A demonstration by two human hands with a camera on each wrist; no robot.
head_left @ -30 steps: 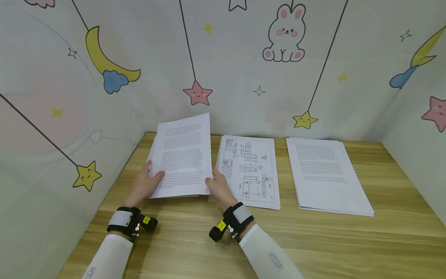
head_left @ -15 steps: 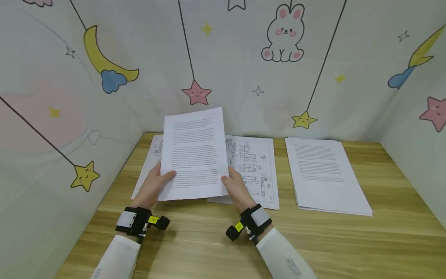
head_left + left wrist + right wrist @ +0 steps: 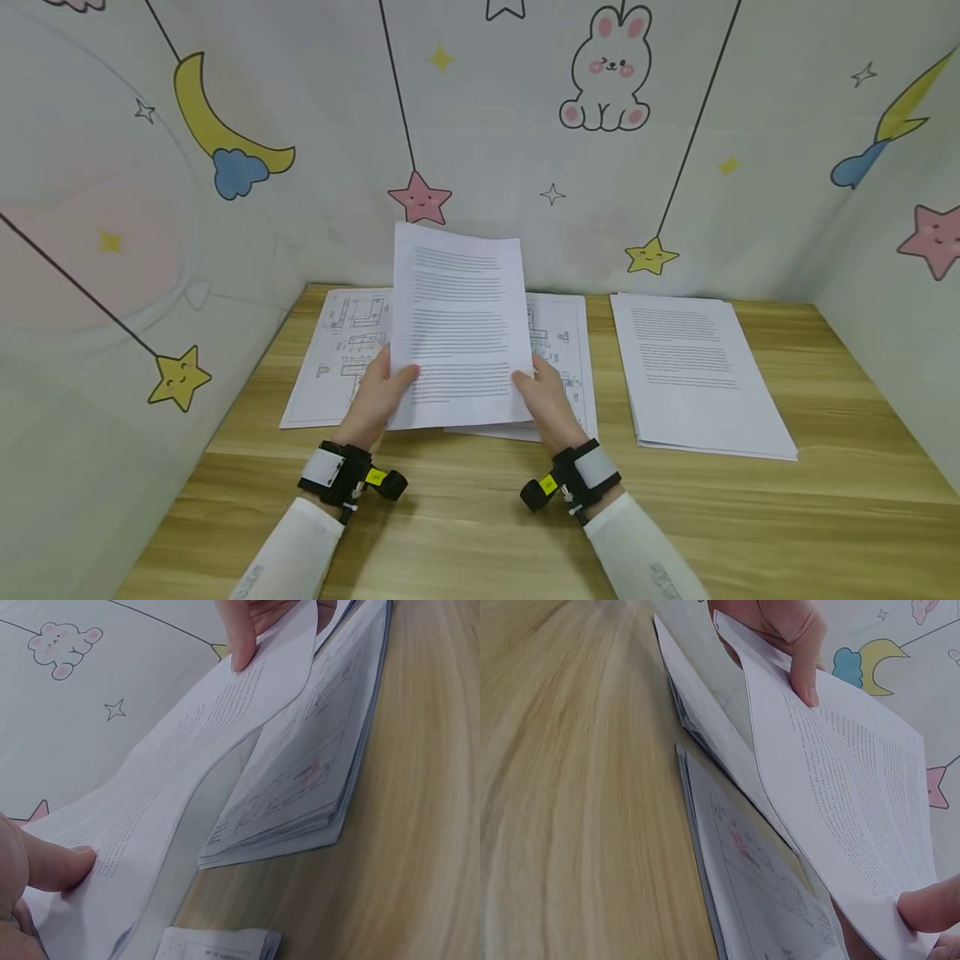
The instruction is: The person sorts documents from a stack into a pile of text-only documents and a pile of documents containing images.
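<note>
Both hands hold a thin sheaf of paper [image 3: 461, 333] printed with lines of text, raised and tilted up over the table. My left hand [image 3: 375, 401] grips its lower left edge, thumb [image 3: 64, 862] on the printed face. At the lower right edge my right hand [image 3: 551, 405] pinches it the same way, its thumb [image 3: 930, 906] in front. Behind the sheaf lie two stacks of technical drawings, a left stack [image 3: 318, 379] and a middle stack [image 3: 573, 333], each partly hidden by it. In the left wrist view the sheaf bows between the hands.
A stack of text pages [image 3: 682, 358] lies on the right of the wooden table [image 3: 465, 525]. White fabric walls [image 3: 495, 142] with cartoon prints stand behind and at both sides. Each wrist wears a black strap [image 3: 341, 475] with a small camera.
Both hands have lifted the sheaf off the left side and carried it right, in front of the gap between the left and middle stacks. The left stack of drawings is now uncovered.
</note>
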